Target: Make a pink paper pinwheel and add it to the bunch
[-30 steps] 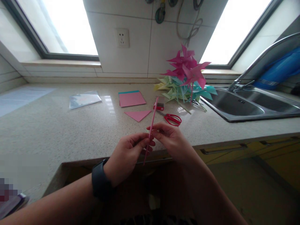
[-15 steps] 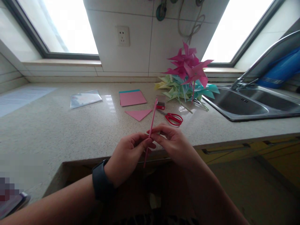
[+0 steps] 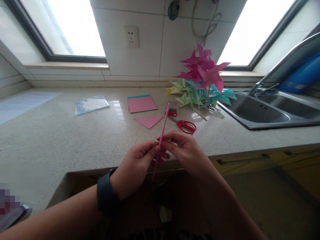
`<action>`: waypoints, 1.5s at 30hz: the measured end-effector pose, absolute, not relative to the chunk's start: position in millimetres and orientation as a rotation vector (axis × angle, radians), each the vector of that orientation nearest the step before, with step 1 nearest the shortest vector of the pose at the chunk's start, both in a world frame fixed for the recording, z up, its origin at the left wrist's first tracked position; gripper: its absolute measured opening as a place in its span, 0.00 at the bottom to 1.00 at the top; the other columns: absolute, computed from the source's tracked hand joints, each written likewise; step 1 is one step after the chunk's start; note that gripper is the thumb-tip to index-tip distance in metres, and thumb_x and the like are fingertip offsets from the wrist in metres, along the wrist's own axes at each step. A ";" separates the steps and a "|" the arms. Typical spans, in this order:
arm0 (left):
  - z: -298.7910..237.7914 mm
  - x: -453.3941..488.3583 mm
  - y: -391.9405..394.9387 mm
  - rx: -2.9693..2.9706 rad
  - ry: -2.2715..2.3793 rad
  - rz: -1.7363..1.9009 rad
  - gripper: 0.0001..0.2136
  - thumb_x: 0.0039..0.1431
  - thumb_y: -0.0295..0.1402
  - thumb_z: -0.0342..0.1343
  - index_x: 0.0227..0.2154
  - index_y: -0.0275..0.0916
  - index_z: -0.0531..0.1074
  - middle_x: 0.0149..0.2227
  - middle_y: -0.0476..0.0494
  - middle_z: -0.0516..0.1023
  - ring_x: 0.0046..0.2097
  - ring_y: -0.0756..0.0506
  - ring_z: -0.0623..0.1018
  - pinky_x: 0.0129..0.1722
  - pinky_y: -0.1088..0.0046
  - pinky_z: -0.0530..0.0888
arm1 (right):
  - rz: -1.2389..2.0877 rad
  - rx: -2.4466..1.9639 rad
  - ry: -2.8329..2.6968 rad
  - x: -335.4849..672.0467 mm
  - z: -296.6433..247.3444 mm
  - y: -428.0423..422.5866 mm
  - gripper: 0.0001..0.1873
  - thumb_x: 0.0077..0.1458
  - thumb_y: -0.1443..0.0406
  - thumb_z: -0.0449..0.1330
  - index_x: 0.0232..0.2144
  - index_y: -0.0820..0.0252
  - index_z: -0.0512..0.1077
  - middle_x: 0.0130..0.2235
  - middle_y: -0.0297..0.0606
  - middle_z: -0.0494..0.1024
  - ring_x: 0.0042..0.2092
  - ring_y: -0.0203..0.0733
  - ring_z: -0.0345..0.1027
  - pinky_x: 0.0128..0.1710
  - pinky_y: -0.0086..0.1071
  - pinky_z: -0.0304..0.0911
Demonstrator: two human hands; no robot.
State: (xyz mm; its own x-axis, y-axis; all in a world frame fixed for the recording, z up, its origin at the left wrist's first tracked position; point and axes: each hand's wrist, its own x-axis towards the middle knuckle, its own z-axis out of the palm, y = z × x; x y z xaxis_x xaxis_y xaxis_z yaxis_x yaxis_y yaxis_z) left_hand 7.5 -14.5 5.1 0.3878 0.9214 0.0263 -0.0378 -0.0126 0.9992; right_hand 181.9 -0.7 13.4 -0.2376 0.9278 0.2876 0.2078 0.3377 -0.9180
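Note:
Just past the counter's front edge, my left hand (image 3: 136,166) pinches a thin pink stick (image 3: 164,128) that looks like rolled paper. The stick slants upright, its top leaning right. My right hand (image 3: 185,148) meets it at the same spot, thumb and fingertips closed on it from the right. Beyond the stick lie a pink paper triangle (image 3: 148,122) and a stack of pink paper squares (image 3: 142,104) with a blue edge showing. Red-handled scissors (image 3: 186,126) rest right of the stick, their tip near a small red box (image 3: 172,114).
Pink, green and blue pinwheels (image 3: 203,71) are heaped at the back beside the steel sink (image 3: 260,111). A clear plastic packet (image 3: 92,105) lies left of the paper stack, and a printed sheet (image 3: 25,104) at far left. A drawer handle (image 3: 242,160) juts below the counter.
The fingers of my left hand below the stick have spread a little. Both hands keep hold of the stick in nearly the same place. The camera view has shifted slightly.

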 end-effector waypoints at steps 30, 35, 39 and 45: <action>24.6 0.1 -6.2 1.229 0.977 0.990 0.11 0.55 0.39 0.66 0.33 0.34 0.78 0.31 0.47 0.81 0.34 0.49 0.80 0.32 0.75 0.80 | 0.800 -1.118 -1.719 182.2 28.8 -7.6 0.01 0.56 0.66 0.65 0.33 0.57 0.79 0.33 0.33 0.80 0.37 0.39 0.73 0.41 0.36 0.65; 22.6 1.5 -6.3 1.259 0.985 0.975 0.11 0.57 0.38 0.64 0.34 0.33 0.77 0.32 0.45 0.81 0.33 0.49 0.80 0.36 0.73 0.80 | 0.683 -1.175 -1.779 182.0 29.9 -10.0 0.05 0.57 0.69 0.65 0.35 0.57 0.80 0.35 0.33 0.82 0.40 0.40 0.74 0.44 0.37 0.65; 22.0 0.3 -7.1 1.273 1.031 0.968 0.11 0.56 0.38 0.65 0.33 0.33 0.77 0.31 0.46 0.81 0.32 0.49 0.79 0.35 0.73 0.80 | 0.609 -1.226 -1.802 179.1 30.4 -11.7 0.04 0.56 0.69 0.65 0.33 0.56 0.80 0.34 0.32 0.81 0.39 0.41 0.73 0.43 0.38 0.65; 19.3 -0.7 -8.6 1.318 1.083 0.967 0.14 0.55 0.41 0.66 0.35 0.34 0.79 0.33 0.44 0.82 0.35 0.46 0.80 0.38 0.67 0.80 | 0.482 -1.263 -1.835 174.3 29.2 -11.4 0.04 0.54 0.71 0.67 0.29 0.57 0.79 0.32 0.33 0.80 0.41 0.43 0.71 0.43 0.38 0.63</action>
State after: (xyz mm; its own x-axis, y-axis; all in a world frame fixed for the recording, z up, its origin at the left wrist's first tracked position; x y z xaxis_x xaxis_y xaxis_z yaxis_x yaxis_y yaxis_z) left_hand -0.7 -8.6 19.3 0.2433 0.9685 -0.0535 0.0562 0.0410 0.9976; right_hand 174.3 -11.4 29.2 -0.1440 0.8971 0.4177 0.5759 0.4193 -0.7018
